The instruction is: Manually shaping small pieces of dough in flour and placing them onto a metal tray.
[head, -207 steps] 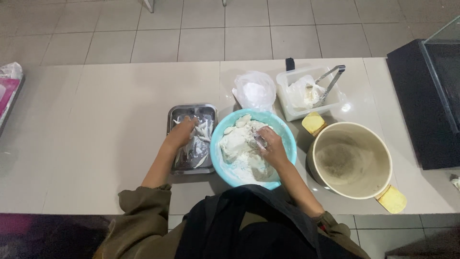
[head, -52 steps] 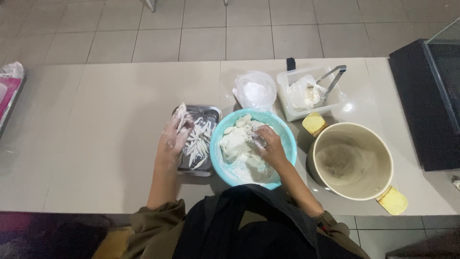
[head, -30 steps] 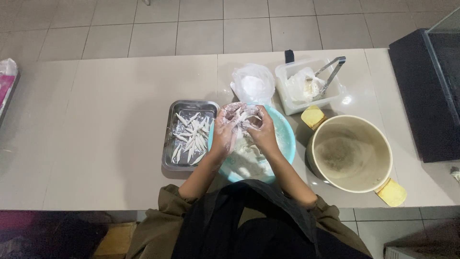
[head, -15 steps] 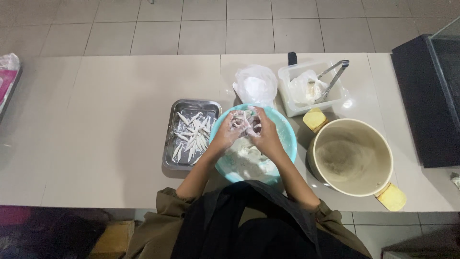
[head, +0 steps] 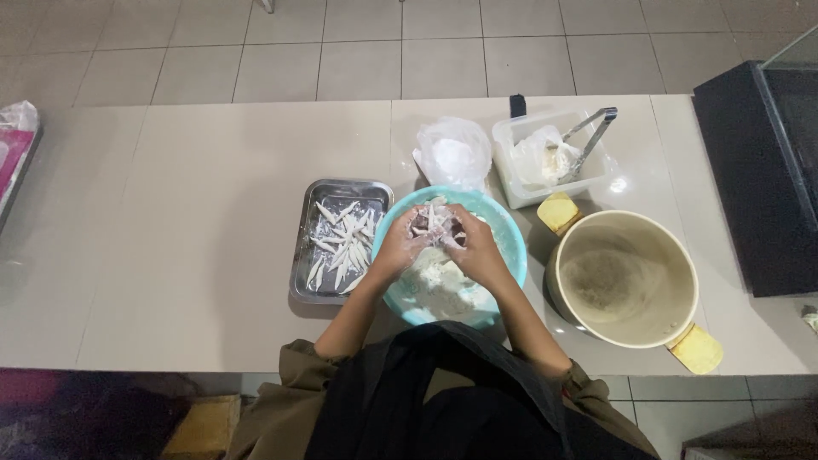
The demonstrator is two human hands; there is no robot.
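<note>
At the far left edge of the pale counter (head: 170, 255) a pink and white bag (head: 15, 145) is cut off by the frame, well apart from everything else. Further right, a rectangular metal tray (head: 300, 273) lies flat with a scatter of floured strips (head: 341, 243) across its bottom, and it sits just beside the turquoise bowl (head: 511, 247). Both forearms reach away from the body and converge over that bowl: the left hand (head: 400, 247) and the right hand (head: 473, 249) are cupped toward each other, fingers curled and dusted white, and pressed around a small bunch of coated pieces (head: 434, 226) held between them above the far part of the bowl. Under the hands, the bowl holds a heap of white flour (head: 434, 285) on its near side. Beyond the bowl, toward the far edge, a clear plastic bag (head: 454, 153) holds white powder. Right of it, a white square tub (head: 588, 183) contains a white mass, with metal tongs (head: 592, 136) resting in it and leaning over the rim. Nearer and further right stands a large cream pot (head: 682, 255) with yellow handles, its inside showing only a dusty grey film. At the far right, a dark cabinet (head: 750, 170) meets the counter's edge
</note>
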